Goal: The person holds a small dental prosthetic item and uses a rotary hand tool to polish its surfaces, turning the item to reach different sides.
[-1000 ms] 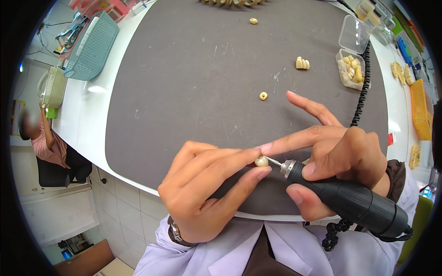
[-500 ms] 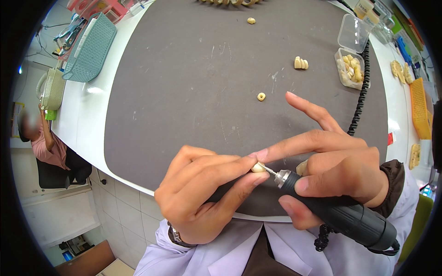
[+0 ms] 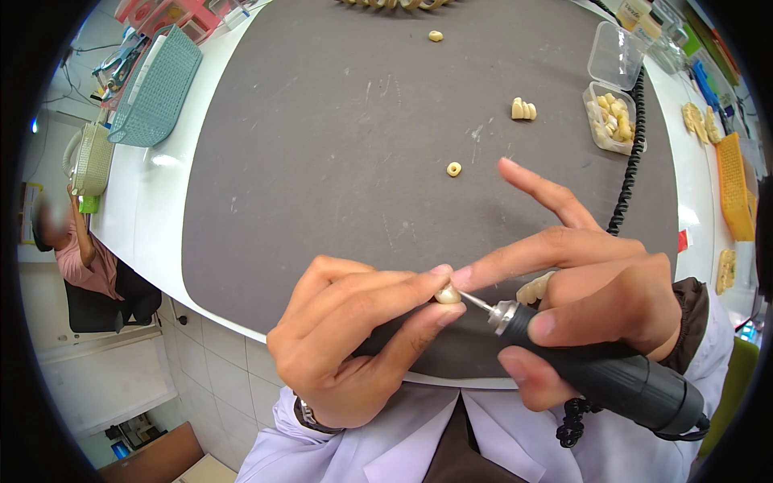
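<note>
Between the thumb and fingertips of my left hand (image 3: 354, 334) is a small ivory dental crown (image 3: 448, 295). My right hand (image 3: 596, 298) grips a black rotary handpiece (image 3: 620, 382) with a silver collar. Its thin metal bur (image 3: 477, 302) points left, with its tip at or very near the crown's right side; whether they touch I cannot tell. My right index fingertip rests beside the left fingertips, and another finger stretches out. Partly hidden behind the right hand lies a cream tooth-shaped piece (image 3: 533, 288) on the grey mat (image 3: 322, 177).
On the mat lie a ring-shaped crown (image 3: 454, 170), a joined crown piece (image 3: 523, 109) and another crown (image 3: 436, 35). A clear box of tooth pieces (image 3: 613, 121) stands right, beside a coiled black cord (image 3: 630, 173). Baskets (image 3: 157, 88) line the left; a seated person (image 3: 88, 258) is beyond.
The handpiece has shifted slightly right and down, drawing the bur back a little from the crown. The crown has turned and dropped slightly in my left fingers. More of the cream piece shows.
</note>
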The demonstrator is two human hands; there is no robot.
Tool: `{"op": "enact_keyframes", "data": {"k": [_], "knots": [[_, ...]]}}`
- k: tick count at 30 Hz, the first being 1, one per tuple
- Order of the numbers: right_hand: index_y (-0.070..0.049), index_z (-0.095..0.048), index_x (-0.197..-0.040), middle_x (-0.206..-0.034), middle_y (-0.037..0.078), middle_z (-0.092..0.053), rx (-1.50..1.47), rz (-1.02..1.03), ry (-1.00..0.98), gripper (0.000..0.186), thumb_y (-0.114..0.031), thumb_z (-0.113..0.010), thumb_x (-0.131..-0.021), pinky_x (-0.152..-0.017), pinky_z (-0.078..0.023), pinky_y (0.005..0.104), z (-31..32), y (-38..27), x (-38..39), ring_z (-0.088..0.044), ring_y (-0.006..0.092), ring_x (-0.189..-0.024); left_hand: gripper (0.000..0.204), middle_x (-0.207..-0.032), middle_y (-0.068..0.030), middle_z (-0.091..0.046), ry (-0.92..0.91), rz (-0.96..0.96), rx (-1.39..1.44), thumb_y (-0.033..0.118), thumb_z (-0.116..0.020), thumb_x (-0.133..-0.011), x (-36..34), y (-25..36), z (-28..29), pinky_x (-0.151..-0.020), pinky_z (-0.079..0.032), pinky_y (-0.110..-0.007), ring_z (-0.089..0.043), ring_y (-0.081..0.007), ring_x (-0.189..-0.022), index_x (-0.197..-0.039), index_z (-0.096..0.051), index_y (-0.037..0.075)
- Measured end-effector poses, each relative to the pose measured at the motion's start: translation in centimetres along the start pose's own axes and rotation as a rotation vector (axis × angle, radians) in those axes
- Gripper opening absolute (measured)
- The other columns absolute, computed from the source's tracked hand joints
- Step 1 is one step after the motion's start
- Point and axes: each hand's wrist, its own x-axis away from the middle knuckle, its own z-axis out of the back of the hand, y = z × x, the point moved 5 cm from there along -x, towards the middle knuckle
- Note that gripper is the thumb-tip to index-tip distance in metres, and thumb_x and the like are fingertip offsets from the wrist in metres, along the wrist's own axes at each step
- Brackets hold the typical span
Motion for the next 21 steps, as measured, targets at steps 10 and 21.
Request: {"op": "enact_keyframes", "data": {"k": [10, 21], "knots": [[-0.016, -0.049, -0.108, -0.056, -0.005, -0.052, 0.0, -0.015, -0.061, 0.049, 0.0, -0.078, -0.072, -0.108, -0.012, 0.0804, 0.12, 0.06, -0.48, -0.071, 0.0393, -0.1, 0.025, -0.084, -0.0053, -0.076, -0.045, 0.097, 0.046, 0.003, -0.084, -0.071, -0.2, -0.23, 0.08, -0.067, -0.044, -0.026, -0.066, -0.0143, -0.068, -0.095, -0.077, 0.003], [-0.016, -0.054, -0.098, -0.049, -0.006, -0.048, -0.047, -0.072, -0.061, 0.037, 0.001, -0.077, -0.073, -0.108, -0.016, 0.0793, 0.03, 0.31, -0.58, -0.071, 0.0389, -0.101, 0.022, -0.082, -0.0055, -0.076, -0.019, 0.076, 0.053, 0.005, -0.085, -0.071, 0.11, -0.54, -0.01, -0.067, -0.044, -0.026, -0.066, -0.0142, -0.067, -0.092, -0.077, 0.003]]}}
